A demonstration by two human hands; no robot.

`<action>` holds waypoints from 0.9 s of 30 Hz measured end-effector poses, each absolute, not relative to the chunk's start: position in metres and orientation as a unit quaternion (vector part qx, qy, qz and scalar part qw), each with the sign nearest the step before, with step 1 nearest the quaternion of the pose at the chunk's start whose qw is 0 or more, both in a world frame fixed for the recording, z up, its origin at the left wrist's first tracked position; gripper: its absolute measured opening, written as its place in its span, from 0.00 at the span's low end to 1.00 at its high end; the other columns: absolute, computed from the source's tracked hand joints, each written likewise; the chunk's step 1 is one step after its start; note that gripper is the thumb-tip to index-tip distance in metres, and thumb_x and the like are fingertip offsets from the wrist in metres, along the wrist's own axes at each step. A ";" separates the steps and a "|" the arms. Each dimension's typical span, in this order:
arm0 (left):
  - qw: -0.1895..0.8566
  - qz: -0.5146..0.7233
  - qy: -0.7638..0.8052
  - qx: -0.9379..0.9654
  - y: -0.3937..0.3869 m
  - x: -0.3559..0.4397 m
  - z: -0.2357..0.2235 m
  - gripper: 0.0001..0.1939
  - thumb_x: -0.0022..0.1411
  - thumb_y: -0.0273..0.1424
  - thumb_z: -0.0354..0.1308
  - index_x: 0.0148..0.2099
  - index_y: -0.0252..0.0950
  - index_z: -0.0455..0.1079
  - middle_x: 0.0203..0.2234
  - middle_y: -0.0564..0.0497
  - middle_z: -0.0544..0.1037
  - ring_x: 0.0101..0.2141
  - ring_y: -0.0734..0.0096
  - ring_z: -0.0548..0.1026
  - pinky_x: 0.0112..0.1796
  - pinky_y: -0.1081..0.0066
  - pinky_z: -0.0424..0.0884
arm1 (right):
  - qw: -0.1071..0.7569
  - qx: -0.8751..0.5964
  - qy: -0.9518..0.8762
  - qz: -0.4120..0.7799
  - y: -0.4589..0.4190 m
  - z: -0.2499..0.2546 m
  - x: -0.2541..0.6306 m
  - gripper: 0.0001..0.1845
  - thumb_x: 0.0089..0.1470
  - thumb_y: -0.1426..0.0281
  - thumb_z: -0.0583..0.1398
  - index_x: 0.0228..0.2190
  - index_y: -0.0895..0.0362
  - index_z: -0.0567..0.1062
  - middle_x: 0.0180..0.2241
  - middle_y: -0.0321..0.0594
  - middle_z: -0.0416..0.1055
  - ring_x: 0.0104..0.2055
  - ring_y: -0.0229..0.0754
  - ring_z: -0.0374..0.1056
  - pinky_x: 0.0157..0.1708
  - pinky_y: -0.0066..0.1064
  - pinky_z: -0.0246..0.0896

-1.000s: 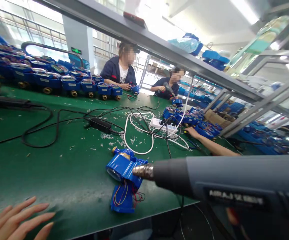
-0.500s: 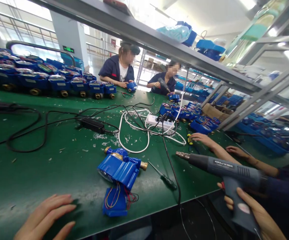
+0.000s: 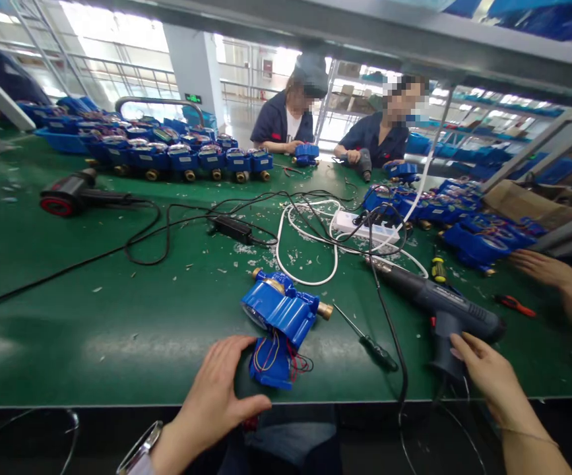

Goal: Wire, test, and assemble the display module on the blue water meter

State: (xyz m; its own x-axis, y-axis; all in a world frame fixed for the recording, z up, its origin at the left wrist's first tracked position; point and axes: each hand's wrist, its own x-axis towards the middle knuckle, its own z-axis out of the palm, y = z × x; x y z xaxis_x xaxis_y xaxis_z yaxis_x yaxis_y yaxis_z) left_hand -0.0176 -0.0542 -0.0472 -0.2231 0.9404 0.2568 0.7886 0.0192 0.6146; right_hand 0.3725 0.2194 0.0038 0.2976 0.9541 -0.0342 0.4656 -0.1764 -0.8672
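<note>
A blue water meter point(image 3: 283, 310) with brass ends lies on the green bench, its blue cover point(image 3: 270, 364) hanging toward me on thin coloured wires. My left hand point(image 3: 216, 382) is open beside that cover, thumb and fingers spread, fingertips close to its left edge; I cannot tell if they touch it. My right hand point(image 3: 486, 369) has its thumb and fingers closed at the handle of a dark heat gun point(image 3: 444, 307), which rests low over the bench with its nozzle pointing left. Between meter and heat gun lies a screwdriver point(image 3: 372, 346) with a dark green handle.
A white power strip point(image 3: 365, 227) with looped cables sits mid-bench. Another heat gun point(image 3: 75, 194) lies at left. Rows of blue meters point(image 3: 181, 158) stand behind. At right are a co-worker's hand point(image 3: 543, 269), a yellow screwdriver point(image 3: 438, 267) and red-handled pliers point(image 3: 516, 305). Two people sit opposite.
The view has turned left. My left hand has come right to the meter's cover. The heat gun has come down onto or near the bench, and my right hand's grip on it has loosened.
</note>
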 end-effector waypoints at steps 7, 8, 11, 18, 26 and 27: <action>0.182 0.345 0.718 0.577 -0.046 -0.008 -0.042 0.43 0.50 0.57 0.62 0.59 0.37 0.57 0.50 0.38 0.72 0.52 0.44 0.70 0.58 0.35 0.53 | 0.428 -0.377 -0.822 -0.008 0.160 0.031 0.288 0.23 0.58 0.61 0.63 0.51 0.59 0.72 0.55 0.52 0.67 0.58 0.58 0.61 0.61 0.52 0.49; 0.187 0.346 0.719 0.574 -0.044 -0.006 -0.041 0.41 0.52 0.54 0.62 0.59 0.37 0.56 0.50 0.38 0.72 0.52 0.45 0.70 0.59 0.35 0.49 | 0.417 -0.298 -0.858 -0.023 0.144 0.034 0.269 0.22 0.58 0.64 0.63 0.52 0.59 0.72 0.54 0.51 0.68 0.57 0.56 0.63 0.59 0.50 0.53; 0.199 0.351 0.719 0.566 -0.041 -0.002 -0.039 0.33 0.58 0.44 0.61 0.60 0.38 0.54 0.53 0.40 0.71 0.54 0.48 0.69 0.61 0.36 0.44 | 0.355 -0.104 -0.929 -0.010 0.103 0.036 0.214 0.14 0.62 0.75 0.60 0.49 0.58 0.73 0.49 0.45 0.73 0.57 0.49 0.63 0.61 0.45 0.51; 0.186 0.395 0.680 0.590 -0.040 -0.001 -0.041 0.36 0.55 0.34 0.62 0.62 0.40 0.50 0.57 0.39 0.67 0.58 0.50 0.65 0.62 0.39 0.48 | 0.253 0.043 -0.966 -0.006 0.080 0.025 0.147 0.18 0.70 0.75 0.46 0.45 0.61 0.75 0.49 0.41 0.74 0.61 0.43 0.58 0.68 0.42 0.30; 0.188 0.413 0.672 0.585 -0.039 -0.001 -0.034 0.36 0.51 0.33 0.63 0.61 0.37 0.55 0.56 0.39 0.70 0.57 0.48 0.67 0.61 0.40 0.52 | 0.194 0.057 -0.979 -0.004 0.084 0.023 0.129 0.19 0.67 0.77 0.47 0.34 0.59 0.76 0.32 0.40 0.72 0.45 0.43 0.66 0.67 0.47 0.26; 0.189 0.414 0.673 0.583 -0.039 -0.001 -0.033 0.36 0.51 0.33 0.63 0.61 0.37 0.55 0.55 0.39 0.70 0.57 0.48 0.67 0.61 0.40 0.52 | 0.194 0.058 -0.979 -0.006 0.084 0.022 0.128 0.19 0.67 0.77 0.47 0.33 0.59 0.76 0.31 0.40 0.72 0.45 0.43 0.66 0.67 0.47 0.26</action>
State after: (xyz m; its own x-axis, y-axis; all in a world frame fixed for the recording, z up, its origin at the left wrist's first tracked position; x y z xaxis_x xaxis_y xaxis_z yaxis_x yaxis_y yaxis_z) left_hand -0.0007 -0.0388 -0.0330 -0.2476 0.9415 0.2288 0.6282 -0.0238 0.7777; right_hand 0.1279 0.0844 0.0225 -0.9177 -0.1156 0.3802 -0.1110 0.9932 0.0340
